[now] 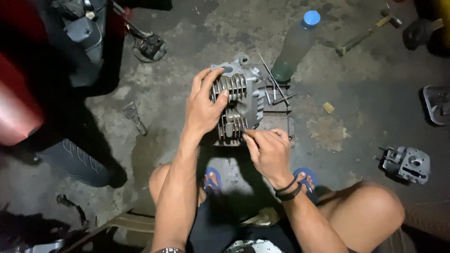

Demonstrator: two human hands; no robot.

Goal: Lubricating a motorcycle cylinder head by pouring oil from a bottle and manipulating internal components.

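Note:
A grey finned metal engine cylinder (243, 96) stands on a dark block (276, 122) on the concrete floor. My left hand (204, 105) grips the cylinder's left side, fingers over the fins. My right hand (268, 150) is at its lower right edge with fingertips pinched against the fins; whether it holds a small part I cannot tell. Thin metal rods (276, 89) lie on the block just right of the cylinder.
A plastic bottle with a blue cap (295, 47) stands behind the block. A hammer (368, 33) lies at the back right. Another engine part (407, 164) sits right. A motorcycle tyre (77, 161) and red bodywork (16, 107) are left. A small metal piece (135, 117) lies nearby.

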